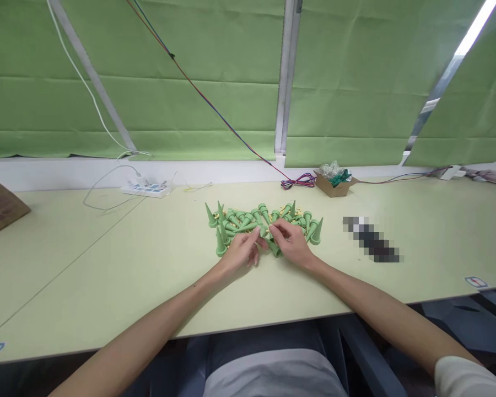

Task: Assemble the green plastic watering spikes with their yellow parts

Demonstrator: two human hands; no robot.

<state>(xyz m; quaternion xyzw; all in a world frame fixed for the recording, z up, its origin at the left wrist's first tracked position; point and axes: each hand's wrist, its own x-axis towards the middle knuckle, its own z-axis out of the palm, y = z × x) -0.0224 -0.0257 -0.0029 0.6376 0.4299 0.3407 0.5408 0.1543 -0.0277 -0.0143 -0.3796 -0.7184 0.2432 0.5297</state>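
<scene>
A pile of green plastic cone-shaped pieces point(247, 219), with small yellow parts among them, lies on the pale table. At its front edge my left hand point(244, 248) is closed on a green piece point(263, 230) between thumb and fingers. My right hand point(290, 240) is just to the right, its thumb and fingertips pinched together near the end of that piece; anything between them is too small to make out. Another green cone point(274, 248) rests on the table under the fingers. Several cones stand upright at the pile's left and right ends.
Behind the pile are a cardboard box point(335, 186) with clear and green plastic, a coiled cable point(298, 181) and a white power strip point(147, 188). A blurred dark object point(374, 241) lies right; a brown item point(2, 208) sits far left.
</scene>
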